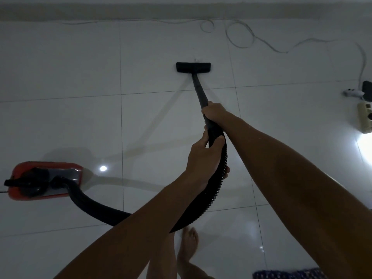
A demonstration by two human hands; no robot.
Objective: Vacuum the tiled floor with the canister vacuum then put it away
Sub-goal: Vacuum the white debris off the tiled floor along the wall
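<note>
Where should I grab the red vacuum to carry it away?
Probably by the black handle on top of the red vacuum, reaching down from above. It sits flat on the floor with its top facing up. Watch the hose plugged in beside it.

Dim room w/ glossy white tiled floor [76, 63], thin dark grout lines, a ceiling light reflected as a bright spot [103, 168]. Pale wall base [120, 11] runs along far edge, thin white cable [239, 35] looping beside it. Power strip [364, 119] at right edge; patterned blue mat [285, 274] bottom right.
</note>
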